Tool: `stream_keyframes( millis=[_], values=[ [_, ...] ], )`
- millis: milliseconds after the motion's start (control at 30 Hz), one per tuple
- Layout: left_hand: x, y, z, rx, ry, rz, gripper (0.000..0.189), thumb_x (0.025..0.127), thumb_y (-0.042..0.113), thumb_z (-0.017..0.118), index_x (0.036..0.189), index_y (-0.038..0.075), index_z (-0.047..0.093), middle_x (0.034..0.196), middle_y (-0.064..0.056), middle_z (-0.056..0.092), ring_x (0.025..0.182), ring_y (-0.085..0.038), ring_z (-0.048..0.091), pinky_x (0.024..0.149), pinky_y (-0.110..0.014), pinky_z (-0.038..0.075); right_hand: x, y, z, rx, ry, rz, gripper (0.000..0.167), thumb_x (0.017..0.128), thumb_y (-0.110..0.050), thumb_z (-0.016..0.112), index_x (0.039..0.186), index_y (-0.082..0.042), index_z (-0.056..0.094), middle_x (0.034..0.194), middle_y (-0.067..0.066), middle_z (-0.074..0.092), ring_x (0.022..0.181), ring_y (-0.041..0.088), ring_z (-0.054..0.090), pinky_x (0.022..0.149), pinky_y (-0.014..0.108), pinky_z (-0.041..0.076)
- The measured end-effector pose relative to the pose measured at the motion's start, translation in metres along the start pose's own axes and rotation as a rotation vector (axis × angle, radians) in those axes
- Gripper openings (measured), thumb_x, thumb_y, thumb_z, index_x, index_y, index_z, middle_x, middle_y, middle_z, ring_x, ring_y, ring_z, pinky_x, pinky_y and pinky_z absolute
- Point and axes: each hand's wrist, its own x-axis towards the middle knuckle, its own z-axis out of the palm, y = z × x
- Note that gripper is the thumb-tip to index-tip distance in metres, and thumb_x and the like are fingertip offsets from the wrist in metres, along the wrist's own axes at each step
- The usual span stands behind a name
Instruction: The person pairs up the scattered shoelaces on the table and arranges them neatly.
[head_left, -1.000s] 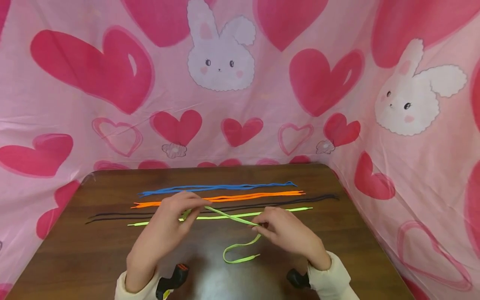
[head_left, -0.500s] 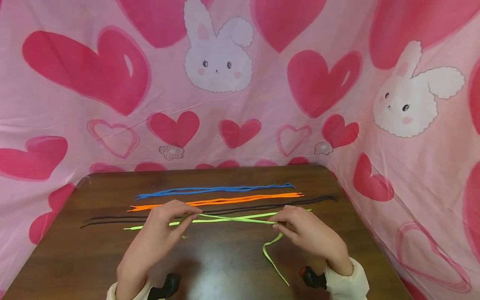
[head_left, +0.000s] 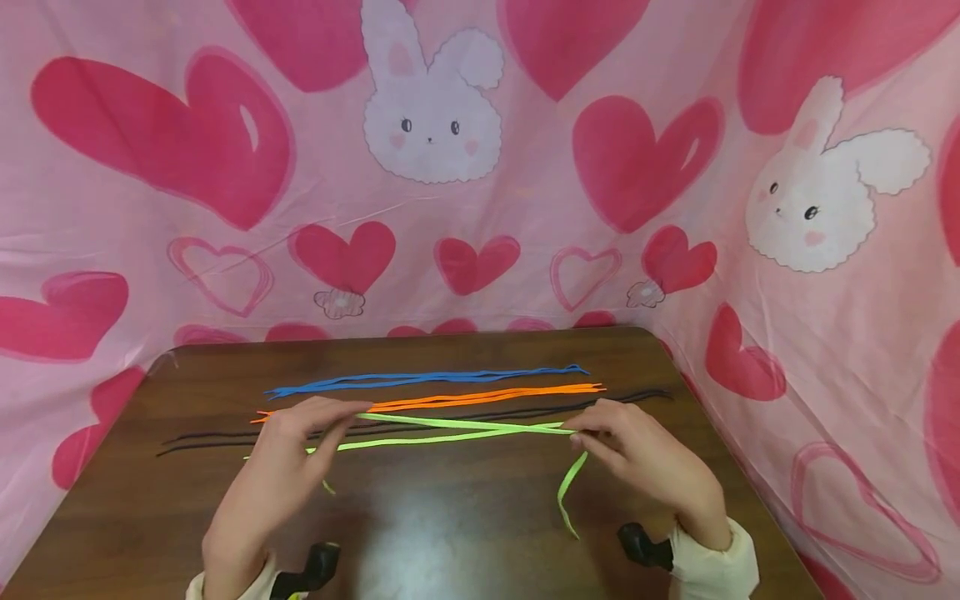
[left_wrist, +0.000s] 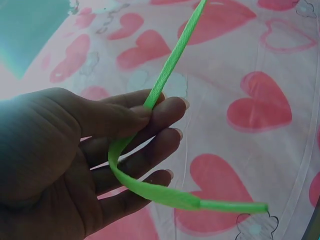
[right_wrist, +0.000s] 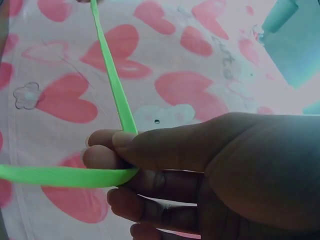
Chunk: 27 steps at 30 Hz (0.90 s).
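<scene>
A neon green shoelace is stretched between the two hands, above the table. My left hand pinches it between thumb and index finger; in the left wrist view its short tipped end curls across the other fingers. The right hand pinches the lace as well, and a longer tail hangs down below it. Behind the held lace, a second green shoelace lies across the table, partly covered by the left hand.
Farther back on the brown table lie black shoelaces, orange shoelaces and blue shoelaces, stretched sideways in rows. A pink curtain with hearts and rabbits hangs behind and at the right.
The hands have moved apart, the left one leftward and the right one rightward, so the green shoelace between them spans wider. Its hanging tail has moved right with the right hand.
</scene>
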Motion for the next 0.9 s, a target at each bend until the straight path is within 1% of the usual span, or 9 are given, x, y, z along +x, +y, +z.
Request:
stream_keyframes(
  millis=[100, 200, 300, 367, 500, 600, 767, 833, 900],
  values=[
    [-0.001, -0.003, -0.002, 0.021, 0.004, -0.030, 0.043, 0.075, -0.019, 0.077, 0.108, 0.009, 0.078, 0.100, 0.003, 0.077, 0.094, -0.013, 0.072, 0.088, -0.005, 0.043, 0.000, 0.004, -0.002, 0.007, -0.018, 0.039, 0.015, 0.093, -0.010, 0.073, 0.105, -0.016, 0.077, 0.088, -0.016, 0.068, 0.079, -0.001, 0.058, 0.070, 0.025, 0.053],
    [0.000, -0.006, -0.003, 0.043, 0.022, -0.044, 0.040, 0.077, -0.017, 0.077, 0.107, 0.009, 0.079, 0.100, 0.002, 0.077, 0.094, -0.013, 0.072, 0.088, -0.004, 0.043, 0.001, 0.009, -0.004, -0.001, -0.022, 0.075, 0.015, 0.092, -0.011, 0.074, 0.106, -0.015, 0.077, 0.090, -0.013, 0.070, 0.080, 0.000, 0.059, 0.072, 0.027, 0.055],
    [0.000, -0.010, -0.005, 0.062, 0.049, -0.050, 0.037, 0.077, -0.015, 0.078, 0.105, 0.009, 0.079, 0.100, 0.000, 0.078, 0.094, -0.010, 0.071, 0.087, -0.004, 0.043, 0.001, 0.014, -0.005, 0.005, -0.016, 0.100, 0.016, 0.092, -0.010, 0.074, 0.107, -0.014, 0.077, 0.091, -0.011, 0.071, 0.080, 0.001, 0.060, 0.074, 0.028, 0.055],
    [-0.001, -0.011, -0.006, 0.064, 0.063, -0.061, 0.035, 0.078, -0.013, 0.079, 0.104, 0.010, 0.080, 0.099, 0.000, 0.078, 0.095, -0.004, 0.069, 0.086, -0.004, 0.043, 0.001, 0.017, -0.006, 0.021, -0.007, 0.114, 0.018, 0.092, -0.008, 0.074, 0.108, -0.013, 0.077, 0.091, -0.012, 0.070, 0.080, 0.002, 0.061, 0.073, 0.028, 0.054],
    [-0.004, -0.014, -0.010, 0.058, 0.077, -0.085, 0.031, 0.077, -0.010, 0.081, 0.100, 0.011, 0.080, 0.094, 0.000, 0.078, 0.091, 0.004, 0.066, 0.083, -0.006, 0.044, -0.001, 0.021, -0.008, 0.059, 0.013, 0.123, 0.019, 0.092, -0.004, 0.072, 0.109, -0.013, 0.076, 0.089, -0.014, 0.068, 0.076, 0.002, 0.060, 0.068, 0.025, 0.052],
    [-0.005, -0.015, -0.013, 0.055, 0.073, -0.108, 0.027, 0.078, -0.008, 0.081, 0.097, 0.012, 0.079, 0.090, 0.002, 0.077, 0.088, 0.005, 0.064, 0.081, -0.008, 0.044, -0.004, 0.023, -0.010, 0.073, 0.034, 0.129, 0.019, 0.093, -0.004, 0.072, 0.109, -0.013, 0.076, 0.089, -0.013, 0.069, 0.076, 0.002, 0.060, 0.067, 0.025, 0.052],
    [-0.007, -0.016, -0.018, 0.070, 0.062, -0.182, 0.022, 0.081, -0.002, 0.081, 0.094, 0.016, 0.077, 0.087, 0.005, 0.074, 0.085, 0.009, 0.060, 0.076, -0.008, 0.043, -0.008, 0.027, -0.015, 0.086, 0.059, 0.151, 0.022, 0.092, -0.006, 0.073, 0.112, -0.013, 0.076, 0.088, -0.011, 0.069, 0.074, 0.004, 0.057, 0.065, 0.024, 0.050],
    [-0.008, -0.017, -0.019, 0.078, 0.075, -0.194, 0.023, 0.081, -0.002, 0.082, 0.094, 0.016, 0.077, 0.087, 0.004, 0.074, 0.086, 0.009, 0.059, 0.076, -0.007, 0.043, -0.009, 0.029, -0.017, 0.084, 0.064, 0.157, 0.024, 0.092, -0.005, 0.073, 0.114, -0.012, 0.076, 0.088, -0.011, 0.069, 0.074, 0.004, 0.058, 0.065, 0.024, 0.051],
    [-0.008, -0.020, -0.020, 0.087, 0.092, -0.183, 0.025, 0.081, -0.005, 0.081, 0.096, 0.014, 0.078, 0.089, 0.002, 0.075, 0.086, 0.008, 0.060, 0.077, -0.006, 0.042, -0.010, 0.031, -0.018, 0.085, 0.060, 0.162, 0.025, 0.092, -0.004, 0.072, 0.116, -0.010, 0.076, 0.090, -0.010, 0.071, 0.076, 0.004, 0.061, 0.067, 0.024, 0.053]
  ],
)
